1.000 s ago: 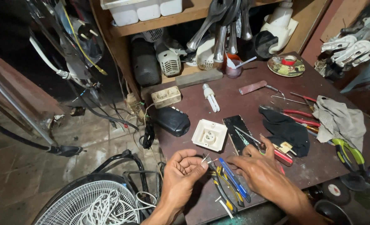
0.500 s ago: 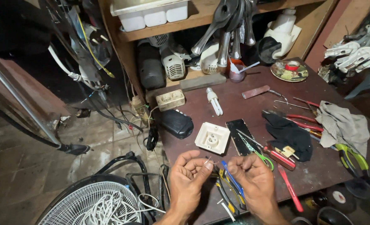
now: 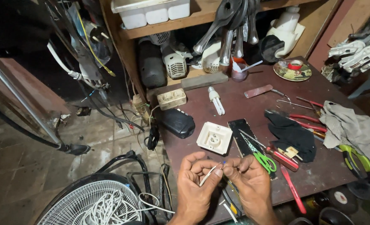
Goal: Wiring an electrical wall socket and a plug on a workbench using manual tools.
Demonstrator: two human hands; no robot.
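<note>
1. Head view, hands: two hands work at the 6 o'clock edge of the brown table (image 3: 251, 104). The left hand (image 3: 193, 187) and the right hand (image 3: 251, 185) meet fingertip to fingertip, each pinched closed on one thin white wire (image 3: 208, 174) that runs slanting between them, just above the table's near edge.
2. Just beyond the hands, toward 12 o'clock, lies one square white socket (image 3: 214, 138), face up, and to its right one flat black slab (image 3: 242, 135).
3. One pair of green-handled scissors (image 3: 260, 155) lies at 2 o'clock from the right hand, across the slab.
4. At least two red-handled tools (image 3: 291, 189) lie at 3 o'clock, beside one black cloth (image 3: 292, 134); one grey rag (image 3: 346, 127) sits farther right.
5. One green-handled pliers (image 3: 358, 158) lies near the right edge.
6. One white spiral bulb (image 3: 215, 100) and one black box (image 3: 177, 122) sit at 11 to 12 o'clock; one cream junction box (image 3: 172, 98) is behind the black box.
7. One round plate (image 3: 292, 71) carrying a red tape roll stands at 1 o'clock.
8. On the shelf at 12 o'clock, one white tray (image 3: 151, 11) with three compartments.
9. At 7 o'clock, on the floor, one round wire fan guard (image 3: 89, 204) holds a tangle of white cord.
</note>
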